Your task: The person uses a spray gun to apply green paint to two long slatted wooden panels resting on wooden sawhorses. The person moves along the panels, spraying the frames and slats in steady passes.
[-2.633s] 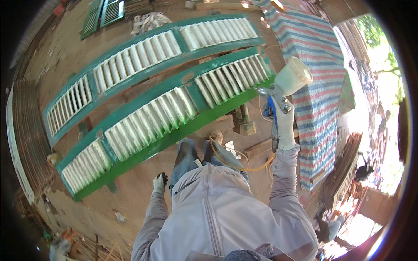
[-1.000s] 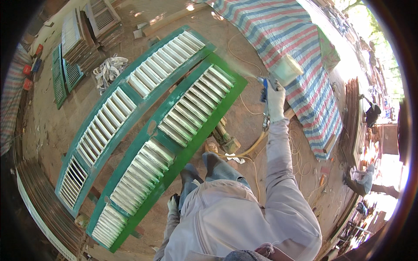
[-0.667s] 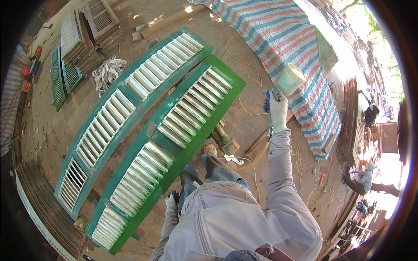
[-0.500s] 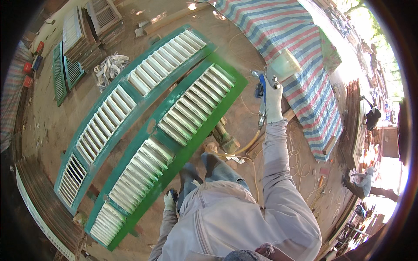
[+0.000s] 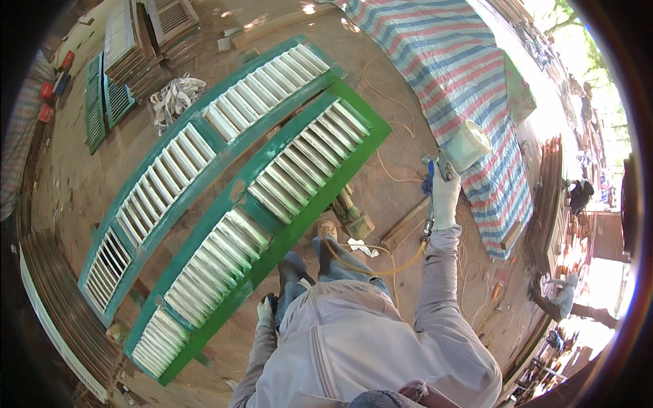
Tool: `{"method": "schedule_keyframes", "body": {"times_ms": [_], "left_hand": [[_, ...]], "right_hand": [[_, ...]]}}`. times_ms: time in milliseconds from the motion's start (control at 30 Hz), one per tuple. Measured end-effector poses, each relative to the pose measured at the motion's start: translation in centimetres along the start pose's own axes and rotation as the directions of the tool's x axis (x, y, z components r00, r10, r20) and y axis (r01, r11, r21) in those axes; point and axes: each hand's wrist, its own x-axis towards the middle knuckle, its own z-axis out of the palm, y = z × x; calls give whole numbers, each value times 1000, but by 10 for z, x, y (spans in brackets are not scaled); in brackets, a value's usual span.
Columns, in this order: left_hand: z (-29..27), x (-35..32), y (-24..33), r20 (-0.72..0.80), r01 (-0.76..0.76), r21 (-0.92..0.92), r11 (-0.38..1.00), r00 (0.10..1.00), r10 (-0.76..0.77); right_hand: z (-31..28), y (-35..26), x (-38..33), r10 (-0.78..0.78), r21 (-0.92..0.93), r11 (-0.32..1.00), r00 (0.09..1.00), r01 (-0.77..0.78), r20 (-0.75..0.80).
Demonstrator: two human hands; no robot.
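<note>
My gloved right hand [image 5: 445, 198] grips a paint spray gun [image 5: 431, 178] with a pale cup [image 5: 468, 145] on top. The gun is off to the right of the nearer shutter panel [image 5: 272, 234], apart from it. That panel has a bright green near edge and whitish slats with green paint on some of their ends. Beyond it lies a second curved shutter panel [image 5: 221, 151], duller green with white slats. My gloved left hand [image 5: 266, 313] hangs low beside my leg, fingers curled by a small dark thing that I cannot make out.
A yellowish hose [image 5: 401, 269] runs from the gun past my boots. A wooden post [image 5: 355, 219] sticks out under the nearer panel. Striped sheeting [image 5: 449, 75] covers something at the right. Shutters [image 5: 122, 51] and crumpled cloth [image 5: 175, 98] stand back left. Another person [image 5: 563, 296] is far right.
My right hand has carried the spray gun down and to the right, away from the nearer panel's far corner. The faint mist around that corner has gone. My left hand stays low.
</note>
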Motion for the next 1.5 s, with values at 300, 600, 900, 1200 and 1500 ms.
{"method": "schedule_keyframes", "body": {"times_ms": [300, 600, 900, 1200, 1500], "left_hand": [[2, -8, 7, -2, -27, -45, 999, 1000, 27], [-9, 14, -50, 82, -353, 247, 902, 935, 344], [25, -9, 3, -49, 6, 66, 998, 999, -3], [28, -20, 5, -86, 43, 32, 999, 996, -40], [30, -25, -15, -94, 35, 45, 998, 995, -30]], "right_hand": [[53, -15, 50, -125, 290, 953, 986, 88, 112], [-12, 5, 0, -24, 160, 987, 997, 13, 70], [19, -8, 50, -26, 191, 982, 998, 13, 65], [-16, 10, 42, -72, 56, 996, 997, 70, 32], [-83, -23, -33, -51, -80, 992, 887, 99, 459]]}}
